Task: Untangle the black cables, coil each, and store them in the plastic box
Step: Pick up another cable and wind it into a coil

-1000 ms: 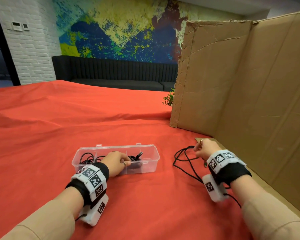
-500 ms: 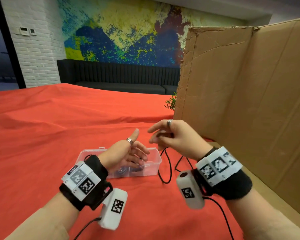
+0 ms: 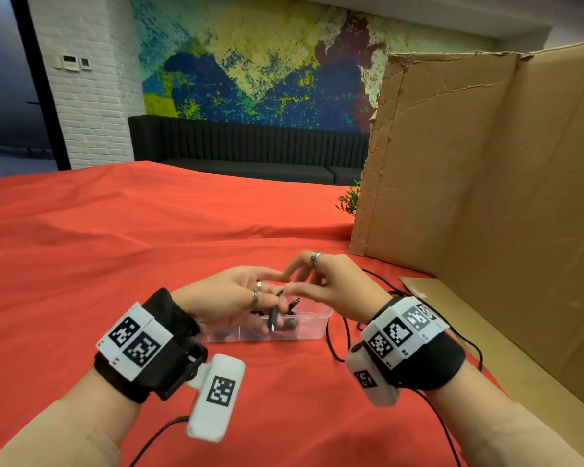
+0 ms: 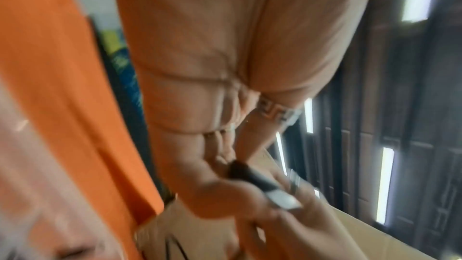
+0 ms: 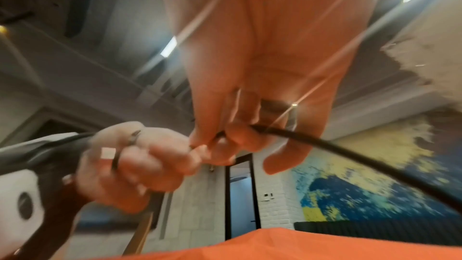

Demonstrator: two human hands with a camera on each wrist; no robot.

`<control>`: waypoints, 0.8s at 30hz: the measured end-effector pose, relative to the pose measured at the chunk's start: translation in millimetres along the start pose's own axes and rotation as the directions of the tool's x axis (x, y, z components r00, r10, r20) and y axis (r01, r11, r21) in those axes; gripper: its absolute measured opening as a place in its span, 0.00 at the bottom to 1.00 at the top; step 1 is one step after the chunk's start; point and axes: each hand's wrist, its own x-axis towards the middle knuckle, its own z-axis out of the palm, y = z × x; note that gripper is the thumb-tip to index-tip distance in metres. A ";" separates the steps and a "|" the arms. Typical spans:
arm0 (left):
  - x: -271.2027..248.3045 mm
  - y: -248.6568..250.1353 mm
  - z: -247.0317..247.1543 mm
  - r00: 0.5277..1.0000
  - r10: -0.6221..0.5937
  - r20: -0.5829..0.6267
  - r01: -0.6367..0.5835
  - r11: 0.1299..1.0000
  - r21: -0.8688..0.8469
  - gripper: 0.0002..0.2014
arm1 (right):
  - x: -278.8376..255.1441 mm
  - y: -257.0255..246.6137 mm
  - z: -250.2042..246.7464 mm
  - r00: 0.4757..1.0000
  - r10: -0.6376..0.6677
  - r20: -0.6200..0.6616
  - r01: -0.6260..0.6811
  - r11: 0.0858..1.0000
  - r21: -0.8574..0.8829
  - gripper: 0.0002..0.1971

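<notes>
A black cable (image 3: 331,335) runs from my two hands down to the red cloth at the right, where it lies in loose loops. My left hand (image 3: 262,299) holds its plug end (image 3: 273,319), a black plug with a silver tip (image 4: 282,198), fingers curled round it. Right beside it, my right hand (image 3: 305,281) pinches the cable (image 5: 322,145) between thumb and fingertips (image 5: 220,137). Both hands hover just above the clear plastic box (image 3: 314,320). Dark cable lies inside the box, mostly hidden behind my left hand.
A tall cardboard wall (image 3: 486,197) stands along the right, with a flat cardboard flap (image 3: 452,318) on the table at its foot. The red cloth (image 3: 115,251) spreads left and beyond the box. A small green plant (image 3: 349,198) peeks out behind the cardboard.
My left hand left the box and my right hand lifted the cable off the cloth. The two hands have come together above the box, and the left now holds the plug.
</notes>
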 end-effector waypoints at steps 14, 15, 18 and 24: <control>2.8 15.4 24.5 0.872 0.422 -0.248 -0.471 0.860 -0.194 0.11 | -0.6 16.3 45.7 0.976 0.030 -0.214 -0.020 0.999 0.049 0.10; 7.3 16.1 24.7 0.835 0.457 -0.308 -0.514 0.847 -0.137 0.09 | -5.5 10.5 55.6 0.992 -0.013 -0.122 0.019 0.999 0.049 0.12; 15.6 21.4 14.4 0.752 0.435 -0.495 -0.550 0.829 -0.106 0.14 | -25.3 6.0 77.0 0.991 -0.099 0.091 0.118 0.965 -0.234 0.26; 20.0 6.2 0.4 0.843 0.337 -0.418 -0.316 0.941 0.122 0.13 | -30.3 23.3 52.8 0.984 0.016 -0.178 -0.061 0.965 -0.254 0.19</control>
